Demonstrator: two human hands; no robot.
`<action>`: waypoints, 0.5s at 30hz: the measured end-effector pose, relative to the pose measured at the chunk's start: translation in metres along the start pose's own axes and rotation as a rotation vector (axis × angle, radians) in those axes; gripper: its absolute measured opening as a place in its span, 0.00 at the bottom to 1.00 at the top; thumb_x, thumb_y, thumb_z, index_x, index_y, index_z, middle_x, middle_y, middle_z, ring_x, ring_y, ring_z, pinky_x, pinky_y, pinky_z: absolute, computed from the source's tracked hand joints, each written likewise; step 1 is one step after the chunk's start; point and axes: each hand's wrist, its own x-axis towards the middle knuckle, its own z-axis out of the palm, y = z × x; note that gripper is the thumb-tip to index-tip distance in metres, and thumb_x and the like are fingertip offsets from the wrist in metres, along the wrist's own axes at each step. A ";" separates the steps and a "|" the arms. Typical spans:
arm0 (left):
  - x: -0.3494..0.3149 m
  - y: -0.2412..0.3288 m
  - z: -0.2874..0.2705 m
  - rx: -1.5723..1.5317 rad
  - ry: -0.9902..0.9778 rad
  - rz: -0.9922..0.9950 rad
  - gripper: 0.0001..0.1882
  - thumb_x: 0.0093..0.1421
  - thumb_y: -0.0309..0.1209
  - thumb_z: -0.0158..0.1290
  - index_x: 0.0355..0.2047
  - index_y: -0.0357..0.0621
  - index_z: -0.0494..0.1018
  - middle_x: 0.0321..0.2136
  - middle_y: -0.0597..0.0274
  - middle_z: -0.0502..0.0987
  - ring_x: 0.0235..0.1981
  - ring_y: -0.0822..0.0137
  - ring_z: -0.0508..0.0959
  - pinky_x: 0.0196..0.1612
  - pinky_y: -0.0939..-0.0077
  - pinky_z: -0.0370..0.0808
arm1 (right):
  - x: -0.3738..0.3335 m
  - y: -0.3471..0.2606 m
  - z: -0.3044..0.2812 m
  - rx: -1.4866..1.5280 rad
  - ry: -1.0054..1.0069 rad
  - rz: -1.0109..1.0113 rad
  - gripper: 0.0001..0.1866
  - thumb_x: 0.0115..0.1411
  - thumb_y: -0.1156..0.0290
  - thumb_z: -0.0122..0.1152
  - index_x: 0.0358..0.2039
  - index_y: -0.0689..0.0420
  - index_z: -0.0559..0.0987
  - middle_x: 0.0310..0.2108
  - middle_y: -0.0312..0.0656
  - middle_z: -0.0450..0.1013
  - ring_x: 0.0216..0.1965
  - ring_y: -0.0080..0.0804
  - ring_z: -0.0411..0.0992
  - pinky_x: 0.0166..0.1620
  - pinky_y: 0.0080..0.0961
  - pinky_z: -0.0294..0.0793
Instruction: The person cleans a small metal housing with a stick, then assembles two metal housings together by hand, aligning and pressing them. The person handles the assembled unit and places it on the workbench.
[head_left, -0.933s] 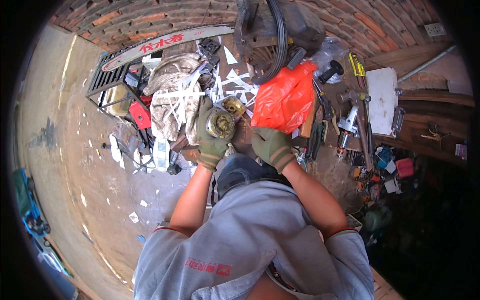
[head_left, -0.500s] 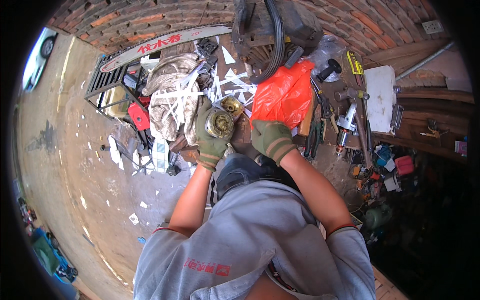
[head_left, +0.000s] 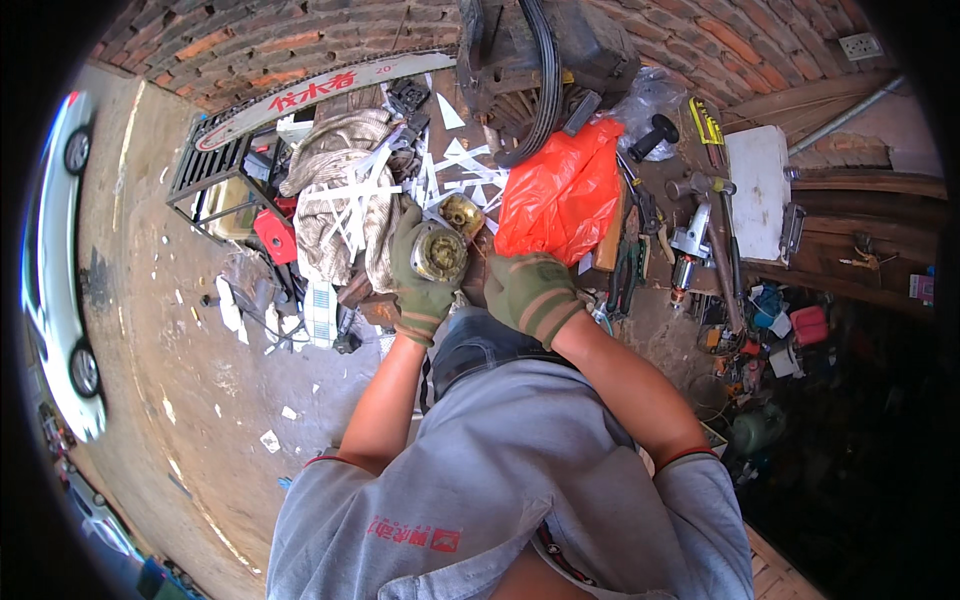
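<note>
- Slipping seems likeliest if it's greasy: the left hand (head_left: pixel 413 282) grips a round part (head_left: pixel 439 253) left of the red bag (head_left: pixel 565 190).
- Snagging the bag is possible: the right hand (head_left: pixel 530 292) sits just nearside, curled (whether holding anything, I cannot tell).

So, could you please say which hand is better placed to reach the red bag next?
Probably the right hand: it is beside the red bag, while the left hand holds the round part.

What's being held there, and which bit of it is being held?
The left grip holds a round, metal-looking part by the left side of its outer rim. Whether the right grip holds anything cannot be told.
</note>
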 end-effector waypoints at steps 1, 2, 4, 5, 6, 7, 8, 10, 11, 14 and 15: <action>-0.002 -0.003 0.001 -0.024 -0.005 -0.010 0.38 0.47 0.30 0.71 0.58 0.35 0.67 0.63 0.45 0.66 0.63 0.47 0.68 0.66 0.59 0.64 | 0.000 -0.002 -0.002 0.016 0.007 0.014 0.11 0.56 0.62 0.58 0.24 0.55 0.81 0.23 0.54 0.78 0.28 0.53 0.78 0.34 0.47 0.77; -0.002 -0.003 0.000 -0.047 -0.010 -0.022 0.39 0.47 0.29 0.71 0.59 0.35 0.67 0.64 0.47 0.65 0.63 0.48 0.68 0.66 0.60 0.65 | 0.000 -0.002 -0.006 0.052 0.003 0.050 0.11 0.56 0.62 0.58 0.24 0.55 0.81 0.23 0.54 0.78 0.28 0.53 0.79 0.34 0.47 0.77; -0.003 0.001 -0.002 -0.147 -0.032 -0.094 0.44 0.49 0.26 0.71 0.64 0.35 0.62 0.65 0.50 0.65 0.63 0.57 0.68 0.65 0.66 0.65 | 0.002 0.000 -0.011 0.125 -0.005 0.122 0.11 0.57 0.62 0.57 0.24 0.55 0.81 0.23 0.53 0.78 0.28 0.53 0.79 0.35 0.47 0.77; -0.003 0.004 -0.002 -0.199 -0.049 -0.125 0.46 0.49 0.25 0.71 0.66 0.34 0.59 0.65 0.52 0.65 0.63 0.62 0.68 0.65 0.69 0.65 | 0.003 0.001 -0.010 0.139 0.024 0.118 0.11 0.57 0.62 0.57 0.25 0.55 0.81 0.24 0.54 0.77 0.29 0.55 0.78 0.35 0.48 0.77; -0.004 0.003 -0.002 -0.225 -0.041 -0.132 0.47 0.49 0.24 0.71 0.67 0.35 0.59 0.65 0.52 0.65 0.62 0.62 0.68 0.65 0.69 0.66 | 0.006 0.003 -0.006 0.153 0.053 0.113 0.12 0.57 0.62 0.56 0.26 0.56 0.80 0.24 0.54 0.77 0.29 0.56 0.78 0.35 0.49 0.77; -0.005 0.000 -0.001 -0.251 -0.035 -0.139 0.48 0.49 0.23 0.71 0.67 0.35 0.58 0.65 0.53 0.65 0.62 0.63 0.69 0.65 0.69 0.66 | 0.009 0.004 -0.004 0.167 0.083 0.109 0.12 0.58 0.62 0.55 0.27 0.57 0.80 0.25 0.54 0.77 0.29 0.57 0.77 0.35 0.50 0.76; -0.006 -0.002 -0.001 -0.278 -0.030 -0.146 0.49 0.48 0.23 0.71 0.68 0.35 0.57 0.65 0.53 0.65 0.61 0.64 0.69 0.65 0.69 0.67 | 0.014 0.004 -0.002 0.140 0.058 0.094 0.11 0.57 0.63 0.56 0.28 0.56 0.81 0.25 0.53 0.78 0.29 0.55 0.78 0.35 0.50 0.77; -0.007 -0.005 -0.001 -0.247 -0.039 -0.129 0.49 0.49 0.23 0.71 0.68 0.35 0.56 0.65 0.53 0.65 0.62 0.63 0.69 0.65 0.69 0.67 | 0.023 0.001 0.002 0.086 0.009 0.066 0.10 0.56 0.63 0.58 0.29 0.55 0.82 0.25 0.52 0.79 0.30 0.52 0.79 0.35 0.48 0.77; -0.006 -0.003 -0.001 -0.233 -0.041 -0.122 0.49 0.49 0.23 0.71 0.68 0.35 0.56 0.65 0.53 0.65 0.62 0.63 0.69 0.65 0.69 0.67 | 0.023 -0.001 0.004 0.018 -0.015 0.030 0.10 0.56 0.64 0.57 0.30 0.55 0.82 0.26 0.52 0.79 0.30 0.51 0.80 0.35 0.48 0.77; -0.007 -0.002 0.000 -0.254 -0.032 -0.144 0.49 0.49 0.23 0.71 0.68 0.35 0.56 0.63 0.53 0.66 0.60 0.64 0.70 0.63 0.70 0.69 | 0.024 -0.009 0.002 -0.247 -0.183 -0.066 0.13 0.59 0.67 0.52 0.40 0.57 0.81 0.32 0.47 0.82 0.33 0.45 0.81 0.34 0.47 0.75; -0.009 -0.006 -0.002 -0.242 -0.035 -0.157 0.49 0.49 0.23 0.71 0.68 0.35 0.56 0.63 0.53 0.67 0.60 0.64 0.70 0.63 0.71 0.69 | 0.022 -0.007 0.003 -0.283 -0.166 -0.104 0.15 0.60 0.68 0.51 0.42 0.57 0.81 0.32 0.46 0.82 0.33 0.44 0.81 0.34 0.47 0.75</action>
